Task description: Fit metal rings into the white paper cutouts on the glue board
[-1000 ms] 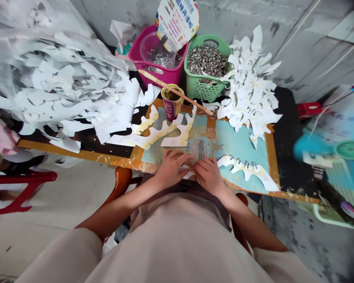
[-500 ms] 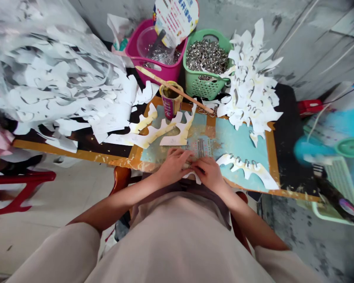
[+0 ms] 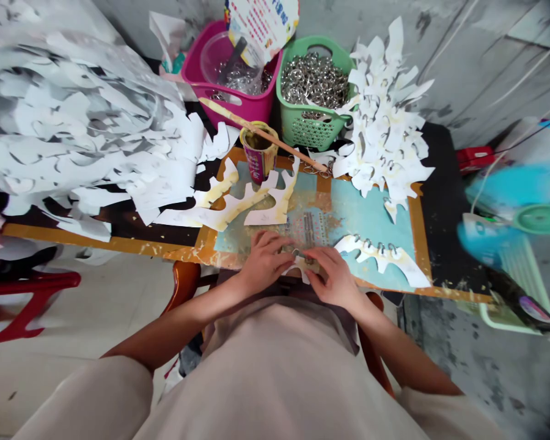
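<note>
two bare hands sit close together at the near edge of the tabletop (image 3: pixel 96 243), forearms slanting in from both sides. the left hand (image 3: pixel 266 261) curls narrowly, fingers bent over, and the right hand (image 3: pixel 334 280) pinches in beside it; between them they hold a small metal ring (image 3: pixel 297 252) at the edge of a white paper cutout (image 3: pixel 302 267). just right of them lies a scalloped cutout (image 3: pixel 385 260) with rings along its edge. farther up, a spiky stack (image 3: pixel 385 122) of yellow-stained paper leans beside a green plastic basket (image 3: pixel 307 131) heaped with rings, and a loose paper pile (image 3: pixel 73 122) spills across the left.
</note>
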Action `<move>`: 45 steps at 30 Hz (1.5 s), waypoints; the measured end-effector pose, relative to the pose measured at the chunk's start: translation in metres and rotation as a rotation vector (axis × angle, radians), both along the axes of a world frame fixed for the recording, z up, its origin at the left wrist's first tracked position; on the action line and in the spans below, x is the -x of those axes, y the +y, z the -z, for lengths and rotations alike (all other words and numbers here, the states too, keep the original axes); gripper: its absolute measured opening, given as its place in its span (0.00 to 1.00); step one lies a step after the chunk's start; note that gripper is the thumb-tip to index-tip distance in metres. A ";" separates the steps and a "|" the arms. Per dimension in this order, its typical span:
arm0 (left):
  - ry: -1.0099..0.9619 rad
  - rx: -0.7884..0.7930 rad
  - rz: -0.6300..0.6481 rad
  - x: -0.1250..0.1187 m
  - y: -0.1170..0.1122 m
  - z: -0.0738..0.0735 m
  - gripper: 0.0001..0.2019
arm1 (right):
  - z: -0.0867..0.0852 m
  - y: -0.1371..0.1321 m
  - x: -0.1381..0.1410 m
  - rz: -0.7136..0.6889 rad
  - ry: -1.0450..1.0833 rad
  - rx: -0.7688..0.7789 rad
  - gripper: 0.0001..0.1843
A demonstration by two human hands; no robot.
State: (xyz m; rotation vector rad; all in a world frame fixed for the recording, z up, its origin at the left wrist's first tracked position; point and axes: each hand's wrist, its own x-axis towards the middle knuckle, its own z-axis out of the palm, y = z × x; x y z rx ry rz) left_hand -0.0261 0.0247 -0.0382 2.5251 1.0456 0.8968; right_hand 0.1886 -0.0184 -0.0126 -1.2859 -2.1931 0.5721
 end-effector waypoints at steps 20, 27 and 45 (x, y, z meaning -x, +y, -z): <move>0.097 -0.207 0.079 0.005 -0.004 -0.004 0.07 | -0.004 -0.001 -0.005 -0.084 -0.160 -0.159 0.18; 0.136 -0.170 0.087 0.006 -0.008 -0.005 0.09 | 0.010 -0.012 0.011 0.034 0.010 -0.183 0.27; 0.348 -0.131 0.405 0.004 0.041 -0.027 0.08 | 0.017 -0.014 0.013 0.076 -0.116 -0.083 0.19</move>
